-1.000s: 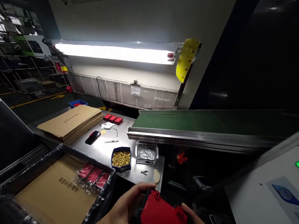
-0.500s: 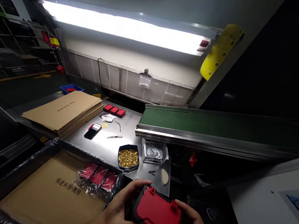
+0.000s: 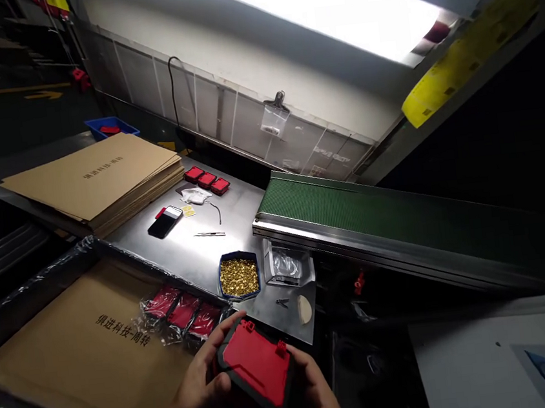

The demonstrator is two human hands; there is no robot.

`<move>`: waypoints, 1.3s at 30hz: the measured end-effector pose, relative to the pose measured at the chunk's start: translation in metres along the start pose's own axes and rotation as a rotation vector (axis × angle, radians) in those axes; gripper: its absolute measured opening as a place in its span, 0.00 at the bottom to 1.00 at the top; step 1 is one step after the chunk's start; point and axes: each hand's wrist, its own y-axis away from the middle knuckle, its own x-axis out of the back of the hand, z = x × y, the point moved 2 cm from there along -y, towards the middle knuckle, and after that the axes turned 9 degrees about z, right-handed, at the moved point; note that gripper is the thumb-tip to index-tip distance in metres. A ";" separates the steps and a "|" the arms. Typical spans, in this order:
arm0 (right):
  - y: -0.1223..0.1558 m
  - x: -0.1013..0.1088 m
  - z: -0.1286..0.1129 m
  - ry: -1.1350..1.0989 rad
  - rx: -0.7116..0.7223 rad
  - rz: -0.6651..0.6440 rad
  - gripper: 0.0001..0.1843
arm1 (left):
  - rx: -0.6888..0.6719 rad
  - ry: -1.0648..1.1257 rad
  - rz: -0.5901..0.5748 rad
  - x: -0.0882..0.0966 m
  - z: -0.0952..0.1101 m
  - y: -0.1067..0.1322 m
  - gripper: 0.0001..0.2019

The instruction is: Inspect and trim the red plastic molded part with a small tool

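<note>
Both my hands hold a flat red plastic part (image 3: 256, 360) with a black rim, low in the view, just in front of the steel table's near edge. My left hand (image 3: 201, 387) grips its left side with fingers curled over the top corner. My right hand (image 3: 312, 398) supports its right and lower edge. Just left of it, three bagged red parts (image 3: 182, 311) lie on a brown cardboard sheet (image 3: 87, 340) inside a plastic-lined box.
On the steel table (image 3: 194, 251) sit a blue tray of small brass pieces (image 3: 239, 275), a clear plastic box (image 3: 287, 265), tweezers (image 3: 210, 234), a phone (image 3: 164, 221), three red parts (image 3: 206, 180) and a stack of cardboard (image 3: 95, 180). A green conveyor belt (image 3: 375, 212) runs right. A white machine panel (image 3: 503, 361) is at lower right.
The view has tilted down and shifted left. The red part and both hands have moved left and slightly up in the view, still gripped the same way.
</note>
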 end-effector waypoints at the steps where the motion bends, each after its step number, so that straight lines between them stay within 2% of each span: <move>1: -0.003 -0.001 -0.001 -0.067 -0.006 -0.014 0.55 | -0.025 -0.023 0.001 -0.002 0.004 0.000 0.54; 3: -0.009 0.001 0.000 -0.177 -0.045 -0.049 0.51 | -0.086 -0.072 0.036 -0.007 0.006 0.002 0.54; 5: -0.018 0.008 0.004 -0.230 -0.103 -0.113 0.44 | -0.152 -0.131 0.129 -0.015 -0.001 0.005 0.54; 8: -0.039 0.024 0.009 -0.311 -0.171 -0.204 0.34 | -0.415 -0.190 0.274 -0.031 -0.019 0.009 0.47; 10: -0.053 0.038 0.007 -0.374 -0.183 -0.256 0.30 | -0.585 -0.169 0.282 -0.039 -0.029 0.009 0.36; 11: -0.059 0.045 0.004 -0.382 -0.179 -0.283 0.29 | -0.587 -0.150 0.265 -0.042 -0.032 0.006 0.31; 12: -0.064 0.051 -0.001 -0.363 -0.164 -0.310 0.28 | -0.517 -0.125 0.253 -0.044 -0.034 0.002 0.27; 15: -0.070 0.067 -0.024 -0.223 -0.069 -0.377 0.26 | -0.231 -0.059 0.204 -0.055 -0.030 -0.014 0.26; 17: -0.068 0.073 -0.043 -0.142 0.017 -0.411 0.24 | -0.071 -0.011 0.069 -0.068 -0.024 -0.023 0.33; 19: -0.064 0.076 -0.059 -0.100 0.115 -0.446 0.22 | 0.073 0.012 -0.139 -0.083 -0.022 -0.030 0.43; 21: -0.062 0.078 -0.067 -0.052 0.200 -0.431 0.20 | 0.147 -0.004 -0.284 -0.093 -0.022 -0.035 0.47; 22: -0.062 0.080 -0.067 -0.024 0.239 -0.378 0.21 | 0.110 -0.032 -0.306 -0.096 -0.023 -0.037 0.48; 24: -0.064 0.085 -0.064 0.032 0.270 -0.198 0.23 | -0.024 -0.100 -0.270 -0.098 -0.024 -0.041 0.50; 26: -0.066 0.088 -0.058 0.048 0.218 -0.056 0.27 | -0.126 -0.156 -0.188 -0.098 -0.025 -0.044 0.54; 27: -0.066 0.088 -0.055 0.034 0.167 -0.039 0.28 | -0.149 -0.179 -0.153 -0.098 -0.026 -0.045 0.55; 30: -0.065 0.085 -0.049 -0.046 0.046 -0.094 0.32 | -0.191 -0.282 -0.106 -0.098 -0.026 -0.045 0.56; 36: -0.062 0.080 -0.050 -0.052 0.077 -0.132 0.42 | -0.290 -0.428 -0.107 -0.099 -0.020 -0.044 0.54; 39: -0.066 0.081 -0.049 0.001 0.073 -0.146 0.37 | -0.358 -0.505 -0.111 -0.098 -0.017 -0.042 0.52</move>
